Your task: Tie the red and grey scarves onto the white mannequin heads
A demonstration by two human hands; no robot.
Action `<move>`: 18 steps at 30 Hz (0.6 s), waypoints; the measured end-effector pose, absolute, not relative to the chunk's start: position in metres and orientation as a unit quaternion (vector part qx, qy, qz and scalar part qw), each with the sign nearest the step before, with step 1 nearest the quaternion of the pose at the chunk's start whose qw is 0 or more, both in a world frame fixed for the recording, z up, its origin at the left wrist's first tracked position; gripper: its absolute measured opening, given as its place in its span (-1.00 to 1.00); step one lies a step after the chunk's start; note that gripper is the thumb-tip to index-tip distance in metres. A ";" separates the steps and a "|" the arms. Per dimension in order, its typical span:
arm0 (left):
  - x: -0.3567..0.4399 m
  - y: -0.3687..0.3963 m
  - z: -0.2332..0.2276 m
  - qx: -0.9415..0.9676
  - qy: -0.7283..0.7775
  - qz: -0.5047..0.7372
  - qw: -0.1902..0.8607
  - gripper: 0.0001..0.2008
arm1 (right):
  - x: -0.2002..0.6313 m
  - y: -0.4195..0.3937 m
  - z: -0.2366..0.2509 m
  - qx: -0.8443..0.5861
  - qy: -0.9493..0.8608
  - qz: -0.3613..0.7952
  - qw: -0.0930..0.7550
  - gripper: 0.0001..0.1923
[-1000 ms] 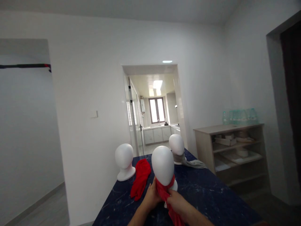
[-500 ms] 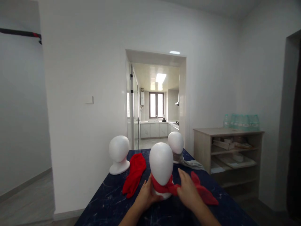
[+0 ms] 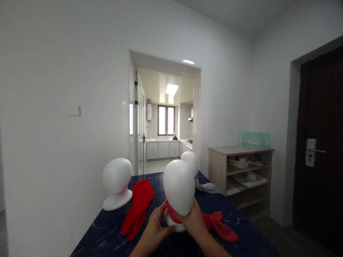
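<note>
A white foam mannequin head (image 3: pixel 178 184) stands on the near part of the dark blue table, tilted slightly. Round its neck goes a red scarf (image 3: pixel 170 211), whose loose tail lies on the table to the right. My left hand (image 3: pixel 155 225) cups the left side of the neck and base, thumb across the front. Against the right side of the neck, my right hand (image 3: pixel 193 219) is curled over the scarf, thumb in front; its other fingers are hidden behind the head. A second red scarf (image 3: pixel 138 207) lies bunched on the left.
Another mannequin head (image 3: pixel 117 182) stands bare at the left table edge. Behind the middle one is a third head (image 3: pixel 190 160), with a grey scarf (image 3: pixel 209 187) beside it. A shelf unit (image 3: pixel 241 150) with bottles (image 3: pixel 254 140) stands right of the marble-patterned table (image 3: pixel 102 239).
My right hand has moved left from above the scarf's tail to the neck of the head. The head is more tilted. My view has turned right, bringing the dark door into sight.
</note>
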State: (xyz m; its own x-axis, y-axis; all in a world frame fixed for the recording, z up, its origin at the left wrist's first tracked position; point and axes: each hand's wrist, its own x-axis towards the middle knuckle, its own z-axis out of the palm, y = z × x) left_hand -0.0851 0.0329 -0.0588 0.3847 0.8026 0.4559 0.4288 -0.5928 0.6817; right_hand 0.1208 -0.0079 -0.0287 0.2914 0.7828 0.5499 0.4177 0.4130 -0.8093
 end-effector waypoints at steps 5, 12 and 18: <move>-0.079 0.028 -0.060 0.752 0.437 0.438 0.227 -0.22 | 0.237 -0.012 0.007 -0.538 -0.534 0.097 0.645 -0.24; -0.072 0.032 -0.076 0.756 0.474 0.395 0.220 -0.44 | 0.405 -0.015 0.108 -0.615 -0.600 -0.357 0.367 -0.21; -0.076 0.032 -0.078 0.779 0.448 0.378 0.224 -0.55 | 0.372 0.022 0.064 -0.601 -0.662 -0.216 0.393 -0.24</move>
State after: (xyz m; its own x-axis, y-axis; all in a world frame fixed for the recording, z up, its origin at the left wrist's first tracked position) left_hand -0.0764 0.0319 -0.0780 0.3140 0.8664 0.3883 0.5281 -0.4993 0.6869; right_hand 0.3722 0.0216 0.0637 0.0299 0.6253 0.7798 0.9652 0.1846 -0.1851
